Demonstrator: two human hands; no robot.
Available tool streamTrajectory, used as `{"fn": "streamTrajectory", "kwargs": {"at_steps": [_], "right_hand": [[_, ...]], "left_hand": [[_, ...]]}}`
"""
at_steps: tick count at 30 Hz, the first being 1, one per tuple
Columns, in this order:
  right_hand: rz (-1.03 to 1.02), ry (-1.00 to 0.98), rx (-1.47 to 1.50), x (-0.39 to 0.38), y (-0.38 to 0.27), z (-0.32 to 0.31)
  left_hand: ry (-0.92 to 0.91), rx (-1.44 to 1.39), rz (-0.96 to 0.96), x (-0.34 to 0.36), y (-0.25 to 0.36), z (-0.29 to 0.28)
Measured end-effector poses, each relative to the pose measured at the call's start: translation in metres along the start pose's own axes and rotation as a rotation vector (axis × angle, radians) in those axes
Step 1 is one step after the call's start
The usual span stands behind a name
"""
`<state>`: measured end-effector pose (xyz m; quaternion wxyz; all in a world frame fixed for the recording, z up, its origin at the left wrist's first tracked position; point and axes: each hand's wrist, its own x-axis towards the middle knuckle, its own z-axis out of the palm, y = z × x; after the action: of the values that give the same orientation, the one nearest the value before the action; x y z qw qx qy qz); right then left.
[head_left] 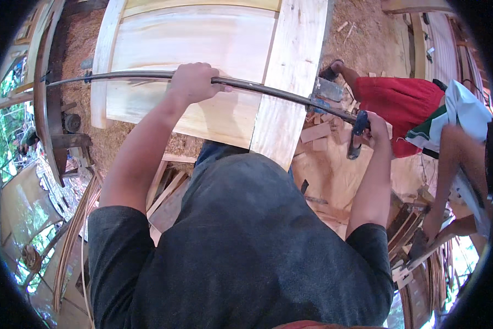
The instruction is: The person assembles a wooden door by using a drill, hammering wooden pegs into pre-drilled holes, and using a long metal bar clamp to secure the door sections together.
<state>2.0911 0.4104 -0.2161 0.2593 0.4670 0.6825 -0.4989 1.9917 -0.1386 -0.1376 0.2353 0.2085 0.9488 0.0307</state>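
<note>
A long, dark metal bar clamp (pixel 274 92) stretches from left to right across a pale wooden panel (pixel 194 41). Around the middle of the bar, over the panel, my left hand (pixel 193 82) is closed. At the clamp's right end, past the panel's edge, my right hand (pixel 378 129) is closed by the dark clamp head (pixel 360 123), with its fingers partly hidden. The far left end of the bar reaches beyond the panel's left side. A wide, lighter board (pixel 296 52) forms the panel's right edge.
Another person in red shorts (pixel 394 107) is bent over close on my right. Offcuts (pixel 316 132) and sawdust (pixel 361 41) litter the ground. Wooden strips (pixel 73 247) lean at the lower left, and stacked boards (pixel 405 227) stand at the lower right.
</note>
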Motion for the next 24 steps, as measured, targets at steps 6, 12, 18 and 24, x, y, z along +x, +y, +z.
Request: {"fn": "streamTrajectory", "kwargs": {"at_steps": [6, 12, 18, 24], "right_hand": [[-0.265, -0.083, 0.854, 0.011, 0.091, 0.025], [-0.4, 0.16, 0.576, 0.028, 0.116, 0.031], [-0.334, 0.06, -0.101, -0.059, 0.065, 0.013], [-0.417, 0.337, -0.019, -0.074, 0.027, -0.015]], "left_hand": [[-0.121, 0.041, -0.052, 0.004, 0.002, -0.006], [0.008, 0.017, 0.002, 0.007, -0.004, 0.001], [-0.005, -0.014, -0.011, -0.005, -0.011, 0.001], [-0.017, -0.028, -0.011, -0.01, -0.01, 0.001]]}}
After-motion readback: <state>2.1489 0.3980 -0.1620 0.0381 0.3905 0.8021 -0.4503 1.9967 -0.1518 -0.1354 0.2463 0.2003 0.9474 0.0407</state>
